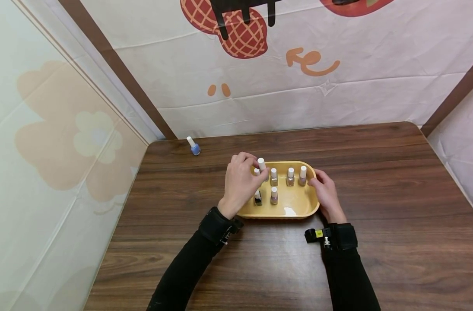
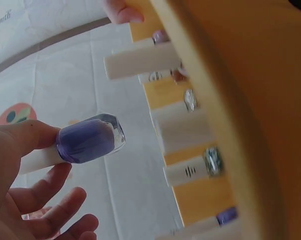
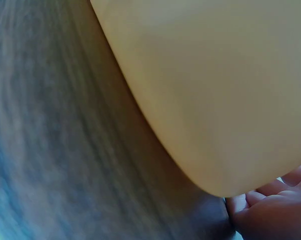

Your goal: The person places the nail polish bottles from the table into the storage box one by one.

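My left hand (image 1: 242,179) pinches a nail polish bottle (image 2: 88,140) by its white cap between thumb and fingers, above the left part of a yellow tray (image 1: 298,203). Purple-blue polish shows through its glass in the left wrist view. Several white-capped nail polish bottles stand inside the tray, among them a dark one (image 1: 258,198) and a pale mauve one (image 1: 274,196) near the front. At the tray's right end, my right hand (image 1: 326,194) grips the rim, thumb on top. The right wrist view shows the tray's outer wall (image 3: 215,100) beside the fingers.
A blue nail polish bottle (image 1: 195,149) with a white cap stands at the back left corner of the brown wooden table (image 1: 395,207). A printed white cloth (image 1: 279,108) hangs behind the table, and a pale panel (image 1: 65,151) borders its left side.
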`<action>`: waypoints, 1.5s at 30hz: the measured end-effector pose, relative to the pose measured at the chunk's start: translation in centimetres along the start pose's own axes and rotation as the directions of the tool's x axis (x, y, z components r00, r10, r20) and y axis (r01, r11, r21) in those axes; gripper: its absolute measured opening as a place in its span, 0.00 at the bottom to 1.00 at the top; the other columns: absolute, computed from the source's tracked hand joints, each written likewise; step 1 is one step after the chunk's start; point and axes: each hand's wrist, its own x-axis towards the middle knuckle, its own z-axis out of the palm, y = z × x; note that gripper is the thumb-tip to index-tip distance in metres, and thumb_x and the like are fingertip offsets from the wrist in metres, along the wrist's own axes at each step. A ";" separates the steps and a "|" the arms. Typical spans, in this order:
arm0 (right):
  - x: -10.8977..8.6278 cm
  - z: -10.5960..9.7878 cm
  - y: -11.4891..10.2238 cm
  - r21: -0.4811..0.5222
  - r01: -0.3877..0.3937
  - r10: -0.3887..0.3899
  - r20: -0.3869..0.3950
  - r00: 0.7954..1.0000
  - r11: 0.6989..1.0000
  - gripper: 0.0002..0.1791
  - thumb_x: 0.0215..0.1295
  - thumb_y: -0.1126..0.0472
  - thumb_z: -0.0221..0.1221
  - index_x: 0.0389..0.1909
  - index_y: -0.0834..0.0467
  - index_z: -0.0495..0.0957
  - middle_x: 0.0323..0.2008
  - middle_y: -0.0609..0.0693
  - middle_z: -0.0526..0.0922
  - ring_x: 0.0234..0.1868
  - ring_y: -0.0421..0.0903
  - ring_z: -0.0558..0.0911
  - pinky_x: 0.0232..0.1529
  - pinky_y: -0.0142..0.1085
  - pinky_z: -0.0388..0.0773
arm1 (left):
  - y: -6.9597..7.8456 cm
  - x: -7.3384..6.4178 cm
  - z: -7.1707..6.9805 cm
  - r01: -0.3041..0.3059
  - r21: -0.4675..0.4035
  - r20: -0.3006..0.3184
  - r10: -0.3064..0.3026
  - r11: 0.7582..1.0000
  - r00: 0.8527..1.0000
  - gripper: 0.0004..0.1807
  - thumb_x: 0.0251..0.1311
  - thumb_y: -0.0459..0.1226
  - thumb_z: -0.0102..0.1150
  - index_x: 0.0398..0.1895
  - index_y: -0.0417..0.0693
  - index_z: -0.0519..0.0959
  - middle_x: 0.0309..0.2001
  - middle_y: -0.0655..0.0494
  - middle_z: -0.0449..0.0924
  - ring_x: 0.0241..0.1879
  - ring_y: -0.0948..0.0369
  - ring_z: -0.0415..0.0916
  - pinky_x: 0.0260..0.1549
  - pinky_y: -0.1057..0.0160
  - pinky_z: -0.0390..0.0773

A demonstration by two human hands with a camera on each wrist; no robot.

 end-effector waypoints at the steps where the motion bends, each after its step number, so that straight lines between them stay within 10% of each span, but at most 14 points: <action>1: 0.0 0.0 -0.1 0.000 0.002 -0.002 0.001 1.000 1.000 0.29 0.60 0.67 0.48 0.65 0.62 0.67 0.63 0.57 0.68 0.57 0.47 0.69 0.52 0.29 0.68 | 0.2 0.0 0.1 -0.005 0.000 -0.002 0.005 1.000 1.000 0.13 0.54 0.45 0.66 0.22 0.46 0.80 0.39 0.54 0.79 0.39 0.55 0.72 0.35 0.59 0.70; 28: 0.2 -0.1 -0.1 -0.009 -0.021 0.021 0.001 1.000 1.000 0.29 0.61 0.66 0.48 0.66 0.61 0.66 0.64 0.57 0.67 0.60 0.48 0.68 0.59 0.35 0.68 | 3.6 -1.2 3.4 -0.102 0.060 -0.009 0.103 0.993 0.995 0.13 0.51 0.48 0.67 0.21 0.52 0.79 0.34 0.59 0.78 0.36 0.60 0.73 0.31 0.63 0.70; 45: 0.3 -0.2 0.0 -0.012 -0.014 0.015 0.011 1.000 1.000 0.29 0.62 0.66 0.47 0.67 0.60 0.65 0.64 0.57 0.67 0.59 0.47 0.68 0.53 0.28 0.69 | 4.5 -2.1 5.3 -0.094 0.179 0.101 0.076 0.979 0.992 0.13 0.53 0.50 0.65 0.23 0.52 0.82 0.36 0.60 0.77 0.38 0.59 0.72 0.39 0.60 0.71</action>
